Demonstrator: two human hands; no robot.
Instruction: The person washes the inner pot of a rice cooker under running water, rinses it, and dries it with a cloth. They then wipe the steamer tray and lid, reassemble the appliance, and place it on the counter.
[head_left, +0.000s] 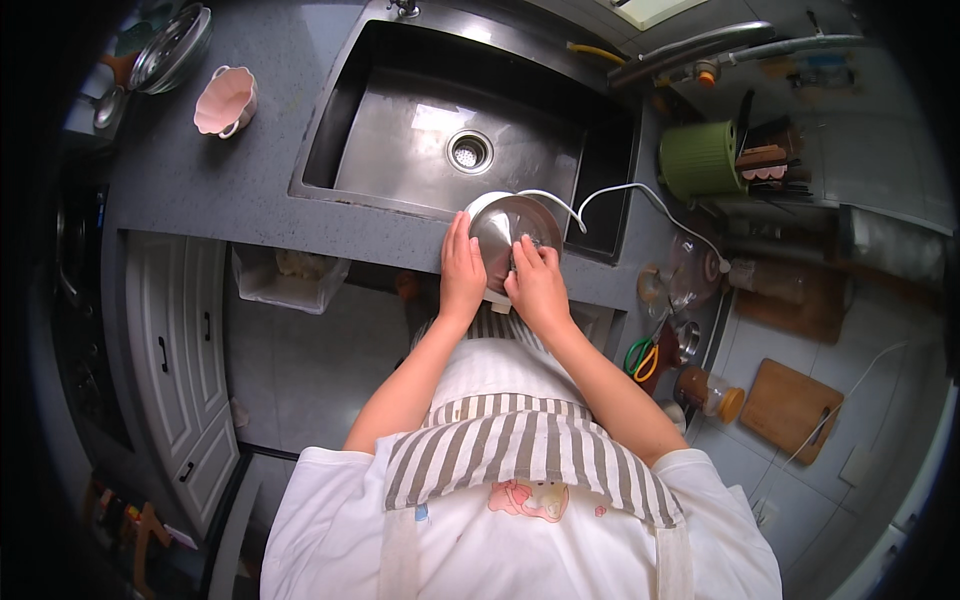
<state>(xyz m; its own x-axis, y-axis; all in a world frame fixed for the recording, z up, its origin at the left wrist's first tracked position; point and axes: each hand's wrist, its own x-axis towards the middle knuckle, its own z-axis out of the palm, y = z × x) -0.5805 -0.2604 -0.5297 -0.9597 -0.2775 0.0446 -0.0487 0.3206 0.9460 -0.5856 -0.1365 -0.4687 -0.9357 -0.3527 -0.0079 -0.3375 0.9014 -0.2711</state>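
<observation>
A round electric pot (495, 225) with a white outer wall and a shiny metal inside is tilted at the sink's front edge, its opening facing up. My left hand (463, 271) lies along the pot's left side, fingers straight and together, holding it. Inside the pot, my right hand (538, 281) presses a small greyish scourer (515, 255) to the metal; the fingers mostly hide it. A white cord (637, 185) runs from behind the pot over the sink's right corner to the counter at the right.
Beyond the pot is a steel sink (390, 150) with a faucet (690, 49) at right. A pink bowl (226, 103) stands on the left counter. A green knife block (697, 160), scissors (642, 360) and a jar (709, 394) are at right. A bin (289, 289) sits below the counter's edge.
</observation>
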